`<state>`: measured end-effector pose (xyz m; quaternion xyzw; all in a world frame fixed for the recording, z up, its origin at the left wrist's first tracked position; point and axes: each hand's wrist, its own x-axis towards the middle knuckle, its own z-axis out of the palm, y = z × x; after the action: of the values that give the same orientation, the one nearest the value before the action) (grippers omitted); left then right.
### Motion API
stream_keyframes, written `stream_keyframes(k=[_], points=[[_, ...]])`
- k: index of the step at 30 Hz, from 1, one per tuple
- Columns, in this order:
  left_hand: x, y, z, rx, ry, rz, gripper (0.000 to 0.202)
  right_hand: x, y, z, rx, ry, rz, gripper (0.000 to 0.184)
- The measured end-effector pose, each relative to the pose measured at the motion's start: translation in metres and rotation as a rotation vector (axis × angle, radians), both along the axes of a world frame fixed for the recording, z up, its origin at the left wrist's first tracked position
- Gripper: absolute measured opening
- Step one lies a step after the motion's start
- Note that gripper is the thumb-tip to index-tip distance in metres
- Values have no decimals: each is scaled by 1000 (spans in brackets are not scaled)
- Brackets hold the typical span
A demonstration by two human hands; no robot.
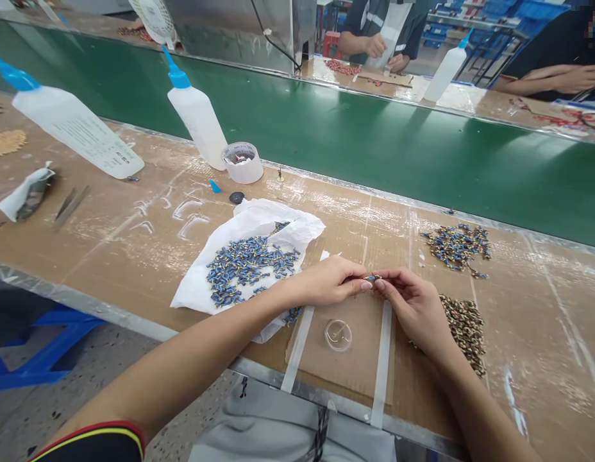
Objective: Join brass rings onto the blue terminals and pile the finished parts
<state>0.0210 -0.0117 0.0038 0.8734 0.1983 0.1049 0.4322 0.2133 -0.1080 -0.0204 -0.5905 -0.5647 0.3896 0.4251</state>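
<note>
Left hand (333,280) and right hand (415,308) meet tip to tip, thumb and fingers of each pinched on a small blue piece (372,278) held between them; its details mostly hidden by fingertips. Under the fingers, a cardboard pad (345,378) with white tape strips (381,366) along its sides. Clear round dish (338,335) on the pad, on the wearer's side of the fingers. Just right of the right hand's fingers, a brown-and-gold pile (465,330), partly behind the hand; farther out on that side, a loose blue pile (456,247). Left of the left fingers, a white sheet (196,292) bearing many blue pieces (244,263), partly under the forearm. Beyond the sheet, well off from the fingers: black cap (236,197), tape roll (243,168), blue-tipped bottle (199,125). Farthest ahead of the fingers, green strip (326,128), then a co-worker's hands (376,46) across it.
</note>
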Motion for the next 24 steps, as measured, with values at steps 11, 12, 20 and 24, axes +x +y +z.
stream_keyframes(k=[11, 12, 20, 24], points=[[6, -7, -12, 203, 11, 46, 20, -4, 2, 2, -80, 166, -39, 20], [6, -8, -12, 192, -2, 46, 21, -5, 2, 2, -91, 190, -46, 20], [5, -6, -9, 132, -58, 63, 23, -5, 2, -1, -79, 182, -19, 22], [6, -5, -12, 153, -84, 80, 26, -5, 3, -2, -102, 189, -48, 24]])
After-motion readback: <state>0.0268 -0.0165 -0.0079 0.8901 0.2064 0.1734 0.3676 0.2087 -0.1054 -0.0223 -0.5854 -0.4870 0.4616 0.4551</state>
